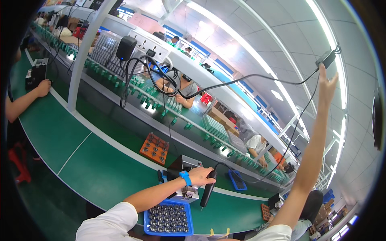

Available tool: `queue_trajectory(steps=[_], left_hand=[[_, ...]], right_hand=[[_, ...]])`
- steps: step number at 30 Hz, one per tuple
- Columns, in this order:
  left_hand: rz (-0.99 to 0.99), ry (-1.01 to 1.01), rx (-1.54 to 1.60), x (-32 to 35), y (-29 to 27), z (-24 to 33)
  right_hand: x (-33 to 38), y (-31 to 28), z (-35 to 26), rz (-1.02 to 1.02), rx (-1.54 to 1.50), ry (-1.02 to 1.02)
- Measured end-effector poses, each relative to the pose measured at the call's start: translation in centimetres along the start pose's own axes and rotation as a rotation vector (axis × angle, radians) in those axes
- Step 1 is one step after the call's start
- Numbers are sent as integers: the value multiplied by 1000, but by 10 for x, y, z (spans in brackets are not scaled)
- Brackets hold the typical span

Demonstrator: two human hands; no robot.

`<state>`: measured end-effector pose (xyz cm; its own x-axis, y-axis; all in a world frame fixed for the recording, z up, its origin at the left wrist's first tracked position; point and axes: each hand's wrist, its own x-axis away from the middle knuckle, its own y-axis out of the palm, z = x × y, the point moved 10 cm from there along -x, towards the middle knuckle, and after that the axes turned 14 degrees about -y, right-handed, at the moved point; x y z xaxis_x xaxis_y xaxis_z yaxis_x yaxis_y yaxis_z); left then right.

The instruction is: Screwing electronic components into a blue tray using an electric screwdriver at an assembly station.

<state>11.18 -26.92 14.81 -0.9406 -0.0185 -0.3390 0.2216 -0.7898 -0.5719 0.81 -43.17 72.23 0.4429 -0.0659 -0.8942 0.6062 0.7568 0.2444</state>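
Observation:
My left hand point(200, 176), below a blue wristband, is closed around a black electric screwdriver point(207, 192) whose tip points down. Beneath that hand sits a metal-and-black bench device point(187, 193), partly hidden by my wrist. Raised high at the right, my right hand point(327, 86) reaches a small black box point(326, 59) hanging on a cable. One finger touches the box's lower end and another is stretched out; the hand is not wrapped around it. Close to my left forearm, a blue tray point(168, 231) holds rows of small metal parts.
An orange fixture block point(154, 148) with metal parts lies behind the bench device. A blue tray point(237, 180) lies farther right. Black cables loop from a power strip point(149, 47) across the view. A slanted white post point(82, 60) rises at left. A co-worker's hand point(43, 88) rests by another device.

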Motion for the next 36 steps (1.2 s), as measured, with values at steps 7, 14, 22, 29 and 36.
queue_trajectory(steps=[7, 14, 22, 29, 36], left_hand=[[-23, 49, 142, -9, -1, 1], [-43, 286, 141, -18, -12, 14], [-173, 171, 113, -5, 4, 17], [163, 55, -179, 52, -68, 60], [-18, 184, -1, 127, -91, -5]], right_hand=[[395, -120, -215, -1523, -1493, 426], [615, -104, -156, -590, -773, 1065], [611, -59, -166, -639, -951, 1109], [634, -80, -141, -453, -1011, 1291], [643, -95, -125, -268, -1287, 1230]])
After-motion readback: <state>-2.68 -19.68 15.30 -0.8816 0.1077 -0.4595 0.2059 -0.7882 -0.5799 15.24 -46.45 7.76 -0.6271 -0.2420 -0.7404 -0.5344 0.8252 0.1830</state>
